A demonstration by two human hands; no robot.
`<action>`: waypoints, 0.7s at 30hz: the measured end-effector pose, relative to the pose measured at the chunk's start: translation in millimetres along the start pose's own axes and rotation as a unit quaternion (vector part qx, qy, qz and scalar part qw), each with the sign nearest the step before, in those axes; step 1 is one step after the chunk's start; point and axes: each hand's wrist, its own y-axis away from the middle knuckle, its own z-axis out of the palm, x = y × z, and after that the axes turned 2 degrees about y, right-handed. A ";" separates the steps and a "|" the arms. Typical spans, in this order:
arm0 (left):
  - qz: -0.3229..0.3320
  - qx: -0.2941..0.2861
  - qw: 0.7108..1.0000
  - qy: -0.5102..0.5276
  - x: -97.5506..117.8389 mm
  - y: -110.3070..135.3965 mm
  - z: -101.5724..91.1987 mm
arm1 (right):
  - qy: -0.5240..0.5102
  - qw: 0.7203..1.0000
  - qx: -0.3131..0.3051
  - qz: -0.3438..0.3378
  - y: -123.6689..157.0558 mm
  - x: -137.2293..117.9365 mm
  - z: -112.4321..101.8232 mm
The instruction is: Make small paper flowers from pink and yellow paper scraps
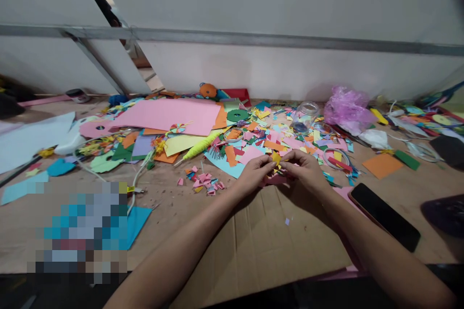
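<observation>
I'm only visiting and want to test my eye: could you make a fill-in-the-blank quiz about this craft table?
The left hand and right hand together pinch a paper piece coloured ____.
The black phone lies on the person's ____ side.
The big paper sheet left of the green ring is ____.
Missing words: yellow; right; pink.

Two hands (255, 174) (306, 170), one phone (384, 222) — one jar (304, 117)

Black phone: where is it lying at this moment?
Head view: the black phone lies flat on the table, on the person's right, nearer the camera than the right hand and below the orange paper square.
</observation>
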 end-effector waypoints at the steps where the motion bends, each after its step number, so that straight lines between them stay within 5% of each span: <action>1: 0.014 0.001 1.000 -0.019 0.0 0.0 0.2 | -0.018 1.000 0.005 0.010 0.1 0.6 1.0; 8: 0.053 0.002 0.992 -0.115 -0.6 1.8 0.5 | -0.047 0.999 0.026 0.011 0.3 0.1 3.7; 21: 0.033 0.011 0.997 -0.065 -4.5 1.4 2.0 | -0.097 0.994 0.033 0.026 0.2 0.6 5.0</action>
